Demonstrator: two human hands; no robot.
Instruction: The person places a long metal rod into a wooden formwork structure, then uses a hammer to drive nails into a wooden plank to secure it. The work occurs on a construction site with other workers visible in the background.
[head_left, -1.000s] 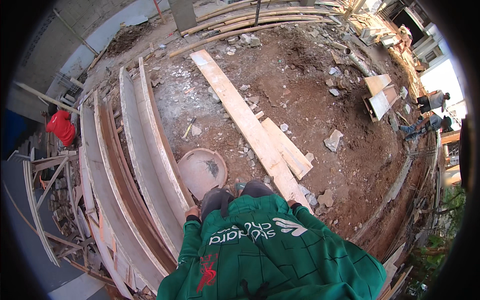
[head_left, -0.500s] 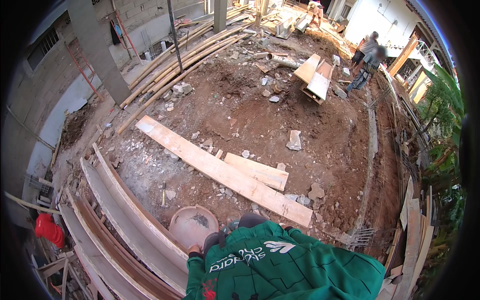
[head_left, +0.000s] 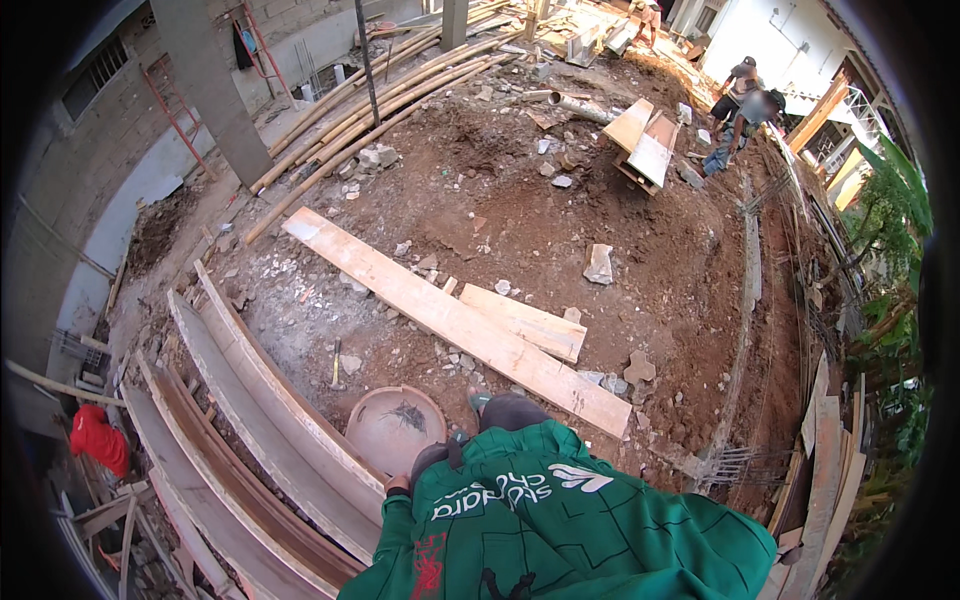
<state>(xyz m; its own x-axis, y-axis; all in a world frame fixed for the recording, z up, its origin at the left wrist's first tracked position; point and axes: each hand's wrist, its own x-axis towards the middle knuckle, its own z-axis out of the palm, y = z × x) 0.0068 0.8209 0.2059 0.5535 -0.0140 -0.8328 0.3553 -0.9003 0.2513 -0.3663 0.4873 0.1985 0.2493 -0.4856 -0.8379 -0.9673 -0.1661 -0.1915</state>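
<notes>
My left hand (head_left: 398, 482) shows only as a small patch at the end of the green sleeve (head_left: 397, 520). It is beside the near edge of a round, clay-coloured pan (head_left: 365, 440), close to the end of a wooden trough-shaped form (head_left: 290, 450). Its fingers are too hidden to tell whether it holds anything. A loose pile of thin dark pieces, possibly nails (head_left: 405, 413), lies in the pan. My right hand is out of sight behind my green jacket. A hammer (head_left: 337, 365) rests on the ground beyond the pan.
A long plank (head_left: 450, 320) and a shorter board (head_left: 525, 322) lie ahead. More trough-shaped forms (head_left: 190, 480) fill the left, near a person in red (head_left: 98, 440). Bamboo poles (head_left: 370, 120), stacked boards (head_left: 645, 145), rubble and two people (head_left: 740, 110) are farther off.
The view has shifted slightly, so the ground things sit a little lower and more to the right. A sandalled foot shows more beside the pan. A distant person bends lower.
</notes>
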